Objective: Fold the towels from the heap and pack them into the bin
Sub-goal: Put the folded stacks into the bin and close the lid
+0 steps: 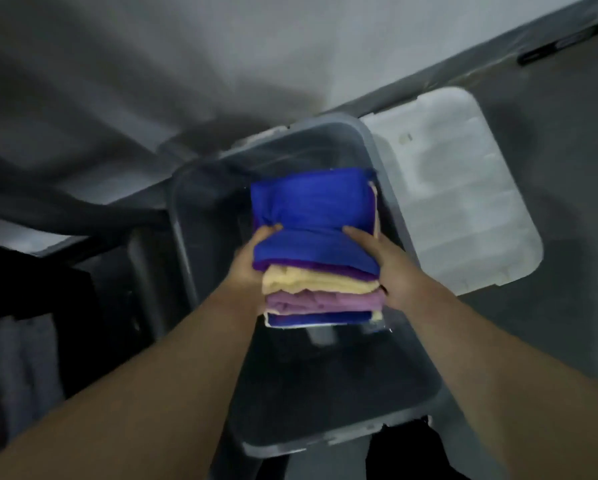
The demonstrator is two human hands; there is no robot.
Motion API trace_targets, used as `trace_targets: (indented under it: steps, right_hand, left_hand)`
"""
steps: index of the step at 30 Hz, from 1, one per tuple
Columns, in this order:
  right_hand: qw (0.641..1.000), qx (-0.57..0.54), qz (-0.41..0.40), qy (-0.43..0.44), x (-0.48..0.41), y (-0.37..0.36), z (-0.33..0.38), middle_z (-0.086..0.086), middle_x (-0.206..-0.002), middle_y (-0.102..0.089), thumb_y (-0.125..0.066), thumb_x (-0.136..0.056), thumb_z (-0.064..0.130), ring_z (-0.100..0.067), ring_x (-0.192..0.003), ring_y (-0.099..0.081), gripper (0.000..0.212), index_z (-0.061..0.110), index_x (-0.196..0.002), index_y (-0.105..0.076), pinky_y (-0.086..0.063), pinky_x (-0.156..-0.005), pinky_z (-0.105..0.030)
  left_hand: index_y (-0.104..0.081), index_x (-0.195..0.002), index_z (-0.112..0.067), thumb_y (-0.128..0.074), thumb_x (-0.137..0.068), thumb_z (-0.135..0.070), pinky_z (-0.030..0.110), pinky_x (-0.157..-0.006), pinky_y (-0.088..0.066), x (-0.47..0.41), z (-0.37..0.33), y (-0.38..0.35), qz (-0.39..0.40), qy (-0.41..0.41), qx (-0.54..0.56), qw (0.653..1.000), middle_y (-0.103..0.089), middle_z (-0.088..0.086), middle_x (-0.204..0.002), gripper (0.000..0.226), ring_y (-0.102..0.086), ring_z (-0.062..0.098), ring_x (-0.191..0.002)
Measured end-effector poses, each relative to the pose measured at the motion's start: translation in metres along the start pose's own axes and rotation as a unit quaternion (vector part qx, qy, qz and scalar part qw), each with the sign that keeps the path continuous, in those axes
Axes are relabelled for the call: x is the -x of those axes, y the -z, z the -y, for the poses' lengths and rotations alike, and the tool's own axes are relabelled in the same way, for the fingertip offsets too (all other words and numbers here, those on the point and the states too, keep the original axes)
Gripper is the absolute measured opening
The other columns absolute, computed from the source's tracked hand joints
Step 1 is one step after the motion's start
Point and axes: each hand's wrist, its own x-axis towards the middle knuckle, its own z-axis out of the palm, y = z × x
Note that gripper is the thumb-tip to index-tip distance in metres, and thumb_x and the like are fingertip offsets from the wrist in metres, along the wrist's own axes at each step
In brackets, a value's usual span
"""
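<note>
A stack of folded towels [316, 244] sits between my two hands, above the open clear plastic bin [332, 441]. A blue towel lies on top; below it come purple, pale yellow, mauve and another blue layer. My left hand [247, 271] grips the stack's left side with the thumb pressed on the top blue towel. My right hand [391, 271] holds the right side, fingers on top. The bin's dark inside shows below the stack. Whether the stack touches the bin floor is unclear.
The bin's white lid [463, 202] lies on the grey floor to the right of the bin. A grey table edge [134, 202] and its legs run along the left. A dark object [560, 46] lies at the far top right.
</note>
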Motion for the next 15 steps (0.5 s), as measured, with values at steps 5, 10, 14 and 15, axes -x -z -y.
trace_targets:
  steps: [5, 10, 14, 15]
  right_hand:
    - [0.996, 0.042, -0.024, 0.071, -0.14, -0.019, -0.02, -0.006, -0.121, -0.076, -0.093, -0.066, 0.047, -0.023, -0.111, -0.074, 0.085, 0.015, -0.139, -0.063, -0.058, -0.1, -0.041]
    - [0.981, 0.17, -0.095, 0.017, -0.207, -0.018, -0.053, -0.006, -0.115, -0.075, -0.079, -0.04, 0.076, -0.028, -0.102, -0.072, 0.108, 0.01, -0.125, -0.07, -0.057, -0.1, -0.043]
    - [0.972, 0.194, -0.131, 0.01, -0.142, -0.028, -0.045, -0.005, -0.133, -0.066, -0.074, -0.053, 0.078, -0.028, -0.117, -0.066, 0.113, 0.01, -0.141, -0.057, -0.051, -0.103, -0.036]
    - [0.971, 0.201, -0.127, 0.002, -0.119, -0.031, -0.038, -0.007, -0.137, -0.064, -0.076, -0.068, 0.072, -0.028, -0.119, -0.064, 0.1, 0.009, -0.144, -0.055, -0.048, -0.099, -0.031]
  left_hand:
    - [-0.065, -0.123, -0.014, -0.04, -0.105, -0.041, 0.037, -0.1, -0.055, -0.113, -0.016, 0.023, -0.024, -0.071, -0.006, 0.997, -0.076, 0.008, -0.109, 0.041, -0.074, 0.024, -0.098]
    - [-0.07, -0.119, -0.02, -0.06, -0.098, -0.042, 0.045, -0.099, -0.055, -0.157, -0.005, 0.051, -0.066, -0.023, -0.149, 0.986, -0.076, 0.006, -0.117, 0.033, -0.072, 0.027, -0.109]
    - [-0.068, -0.124, -0.02, -0.073, -0.086, -0.045, 0.036, -0.075, -0.059, -0.114, 0.001, 0.045, -0.121, -0.029, -0.154, 0.98, -0.076, 0.002, -0.117, 0.046, -0.074, 0.024, -0.101]
    - [-0.065, -0.126, -0.024, -0.076, -0.078, -0.051, 0.033, -0.072, -0.052, -0.094, -0.002, 0.04, -0.138, -0.026, -0.162, 0.977, -0.074, -0.002, -0.119, 0.057, -0.072, 0.021, -0.1]
